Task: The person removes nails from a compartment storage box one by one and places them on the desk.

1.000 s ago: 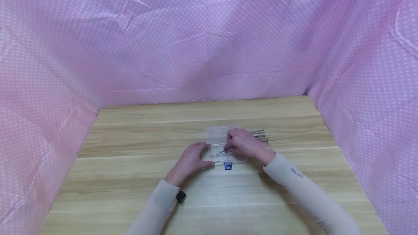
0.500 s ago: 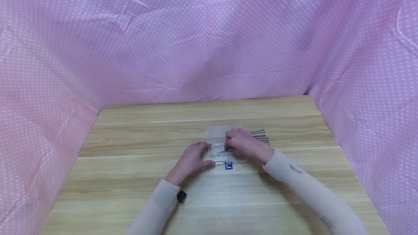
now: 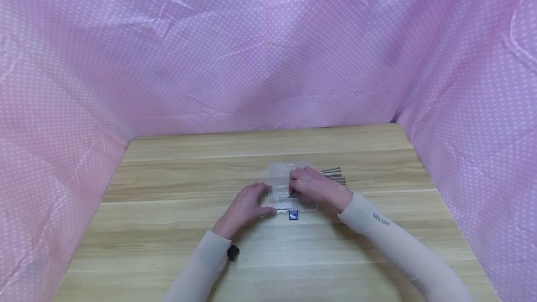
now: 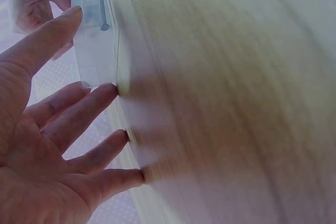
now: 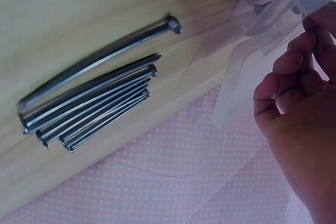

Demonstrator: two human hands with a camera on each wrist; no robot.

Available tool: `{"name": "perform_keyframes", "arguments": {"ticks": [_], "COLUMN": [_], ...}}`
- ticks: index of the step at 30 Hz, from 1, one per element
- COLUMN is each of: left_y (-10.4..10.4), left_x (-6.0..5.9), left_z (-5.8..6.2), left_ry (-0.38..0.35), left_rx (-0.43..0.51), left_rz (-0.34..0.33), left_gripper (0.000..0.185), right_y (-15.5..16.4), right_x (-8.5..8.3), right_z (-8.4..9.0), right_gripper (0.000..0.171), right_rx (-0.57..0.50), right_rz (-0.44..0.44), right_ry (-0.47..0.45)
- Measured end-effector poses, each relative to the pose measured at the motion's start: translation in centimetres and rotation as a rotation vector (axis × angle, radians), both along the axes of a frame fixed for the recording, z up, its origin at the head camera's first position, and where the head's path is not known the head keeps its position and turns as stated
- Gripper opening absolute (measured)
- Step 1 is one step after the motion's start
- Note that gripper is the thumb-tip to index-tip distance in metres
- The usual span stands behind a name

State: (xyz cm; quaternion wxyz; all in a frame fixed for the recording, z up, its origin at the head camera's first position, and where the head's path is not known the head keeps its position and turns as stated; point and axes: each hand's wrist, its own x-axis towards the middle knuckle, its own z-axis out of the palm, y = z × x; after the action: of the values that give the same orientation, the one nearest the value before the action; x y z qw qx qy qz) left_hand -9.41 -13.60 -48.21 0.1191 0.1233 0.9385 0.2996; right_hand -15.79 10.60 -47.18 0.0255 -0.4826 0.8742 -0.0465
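Observation:
A clear plastic box [image 3: 273, 203] stands on the table with its lid [image 3: 277, 171] laid open toward the back. My left hand [image 3: 247, 206] holds the box by its left end, thumb at the front corner and a finger at the back one. Over the box, the curled fingers of my right hand [image 3: 314, 185] pinch a nail [image 3: 284, 197]; part of it is hidden by the hand. In the left wrist view, a nail [image 4: 103, 17] shows through the clear wall. A blue tab [image 3: 293, 215] with a white mark is at the box's front.
Several loose steel nails [image 5: 94, 90] lie side by side on the wooden table [image 3: 189, 176], right of the box, partly behind my right forearm. Pink dotted cloth [image 3: 260, 59] hangs around the table's back and sides.
My right fingers have shifted slightly within the box area, and the pinched nail has gone from slanted to nearly level. My left hand has stayed on the box's end.

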Motion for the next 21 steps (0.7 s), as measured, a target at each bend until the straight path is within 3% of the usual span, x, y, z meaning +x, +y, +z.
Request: {"name": "perform_keyframes", "arguments": {"ticks": [21], "left_y": [0.2], "left_x": [0.2], "left_z": [-0.7], "left_ry": [0.024], "left_rx": [0.007], "left_rz": [0.007], "left_gripper": [0.067], "right_y": [1.8], "right_x": [0.7], "right_z": [-0.7], "right_gripper": [0.004], "right_rx": [-0.127], "right_rz": [-0.030], "right_ry": [0.090]}}
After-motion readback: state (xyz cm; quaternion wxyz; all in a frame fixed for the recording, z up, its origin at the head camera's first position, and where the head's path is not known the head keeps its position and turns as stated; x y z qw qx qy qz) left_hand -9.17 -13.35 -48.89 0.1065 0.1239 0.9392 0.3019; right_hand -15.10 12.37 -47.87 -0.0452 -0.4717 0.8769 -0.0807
